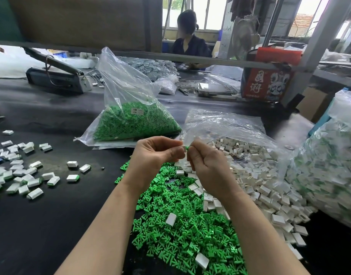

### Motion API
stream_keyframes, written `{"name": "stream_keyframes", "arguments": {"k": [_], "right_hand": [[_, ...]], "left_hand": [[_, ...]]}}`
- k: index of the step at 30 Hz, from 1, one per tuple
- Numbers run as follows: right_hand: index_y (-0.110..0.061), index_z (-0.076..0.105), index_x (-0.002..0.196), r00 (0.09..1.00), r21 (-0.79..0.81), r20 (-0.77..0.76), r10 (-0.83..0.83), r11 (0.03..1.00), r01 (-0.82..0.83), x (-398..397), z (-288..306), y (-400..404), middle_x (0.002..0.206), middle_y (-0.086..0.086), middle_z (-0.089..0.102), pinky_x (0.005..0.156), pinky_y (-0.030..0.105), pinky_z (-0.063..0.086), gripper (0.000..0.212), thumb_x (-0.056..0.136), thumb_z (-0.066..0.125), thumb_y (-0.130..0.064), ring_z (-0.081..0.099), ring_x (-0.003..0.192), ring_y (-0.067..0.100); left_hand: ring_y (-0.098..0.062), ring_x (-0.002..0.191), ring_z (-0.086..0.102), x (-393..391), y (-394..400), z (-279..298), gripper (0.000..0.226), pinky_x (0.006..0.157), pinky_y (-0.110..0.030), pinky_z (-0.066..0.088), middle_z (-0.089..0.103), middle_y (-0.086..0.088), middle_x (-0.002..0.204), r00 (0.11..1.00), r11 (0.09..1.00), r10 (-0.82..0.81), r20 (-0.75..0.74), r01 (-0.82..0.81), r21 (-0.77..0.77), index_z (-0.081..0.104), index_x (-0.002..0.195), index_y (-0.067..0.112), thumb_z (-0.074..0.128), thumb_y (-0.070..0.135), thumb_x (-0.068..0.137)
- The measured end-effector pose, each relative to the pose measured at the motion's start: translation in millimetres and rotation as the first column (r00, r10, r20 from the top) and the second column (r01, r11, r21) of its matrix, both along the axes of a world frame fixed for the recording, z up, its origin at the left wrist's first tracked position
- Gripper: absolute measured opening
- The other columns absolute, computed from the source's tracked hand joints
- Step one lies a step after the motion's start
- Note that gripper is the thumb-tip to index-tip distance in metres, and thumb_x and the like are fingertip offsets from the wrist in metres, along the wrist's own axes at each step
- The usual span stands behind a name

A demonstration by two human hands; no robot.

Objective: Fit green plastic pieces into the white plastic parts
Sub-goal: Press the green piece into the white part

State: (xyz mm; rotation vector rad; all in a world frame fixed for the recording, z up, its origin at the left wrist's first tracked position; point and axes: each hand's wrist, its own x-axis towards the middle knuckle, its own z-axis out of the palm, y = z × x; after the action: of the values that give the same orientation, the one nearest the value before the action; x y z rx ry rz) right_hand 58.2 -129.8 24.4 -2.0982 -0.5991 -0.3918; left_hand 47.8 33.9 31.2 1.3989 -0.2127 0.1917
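My left hand (156,153) and my right hand (208,165) meet above the black table (71,205), fingertips together. Between them a small green plastic piece (187,148) shows, pinched by my right fingers. My left fingers are curled against it; whether they hold a white part is hidden. Below my hands lies a loose heap of green pieces (182,225) with a few white parts on it. A spill of white plastic parts (265,187) spreads to the right. Fitted white-and-green parts (22,175) lie scattered at the left.
A clear bag of green pieces (135,120) stands behind my hands. A big bag of fitted parts (333,171) fills the right edge. A heat sealer (55,76), a red carton (267,80) and another person sit at the far side.
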Motion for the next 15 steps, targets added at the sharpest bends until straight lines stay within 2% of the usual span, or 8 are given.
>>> {"name": "stream_keyframes", "arguments": {"k": [4, 7, 12, 15], "right_hand": [[-0.013, 0.053, 0.075, 0.999, -0.059, 0.011, 0.045, 0.997, -0.044, 2.8, 1.8, -6.6, 0.056, -0.009, 0.044, 0.049, 0.033, 0.031, 0.025, 0.099, 0.054, -0.017, 0.036, 0.051, 0.007], [-0.013, 0.054, 0.073, 0.997, -0.078, 0.011, 0.077, 0.994, -0.076, 2.8, 3.0, -9.4, 0.054, -0.011, 0.041, 0.048, 0.027, 0.029, 0.024, 0.097, 0.057, -0.015, 0.035, 0.049, 0.006], [-0.028, 0.047, 0.068, 0.995, -0.113, -0.002, 0.104, 0.988, -0.104, 2.1, 5.7, -10.0, 0.056, -0.010, 0.044, 0.049, 0.035, 0.033, 0.033, 0.096, 0.058, -0.015, 0.037, 0.052, 0.008], [-0.030, 0.046, 0.068, 0.993, -0.118, -0.010, 0.119, 0.986, -0.119, 1.3, 6.5, -9.4, 0.056, -0.011, 0.042, 0.050, 0.034, 0.032, 0.034, 0.097, 0.058, -0.016, 0.036, 0.052, 0.008]], "left_hand": [[-0.024, 0.073, 0.073, -0.1, 2.2, -0.8, 0.018, 0.072, -0.031, 0.061, 0.075, -0.018, 0.083, 1.000, 0.999, -0.023, -0.005, 0.023, 0.029, 0.078, 0.084, 0.007, 0.079, 0.008, 0.066], [-0.025, 0.072, 0.072, -0.5, 2.8, 0.0, 0.020, 0.072, -0.031, 0.061, 0.075, -0.020, 0.084, 1.000, 0.999, -0.028, -0.005, 0.028, 0.047, 0.076, 0.083, 0.003, 0.078, 0.005, 0.064], [-0.024, 0.071, 0.073, -1.9, 4.1, 1.3, 0.021, 0.069, -0.027, 0.059, 0.075, -0.019, 0.081, 0.999, 0.996, -0.022, 0.033, 0.020, 0.085, 0.075, 0.085, 0.001, 0.078, 0.003, 0.064], [-0.022, 0.070, 0.073, -2.0, 6.7, 1.8, 0.017, 0.067, -0.025, 0.058, 0.075, -0.017, 0.080, 0.999, 0.993, -0.027, 0.046, 0.021, 0.112, 0.076, 0.084, 0.002, 0.077, -0.004, 0.068]]}}
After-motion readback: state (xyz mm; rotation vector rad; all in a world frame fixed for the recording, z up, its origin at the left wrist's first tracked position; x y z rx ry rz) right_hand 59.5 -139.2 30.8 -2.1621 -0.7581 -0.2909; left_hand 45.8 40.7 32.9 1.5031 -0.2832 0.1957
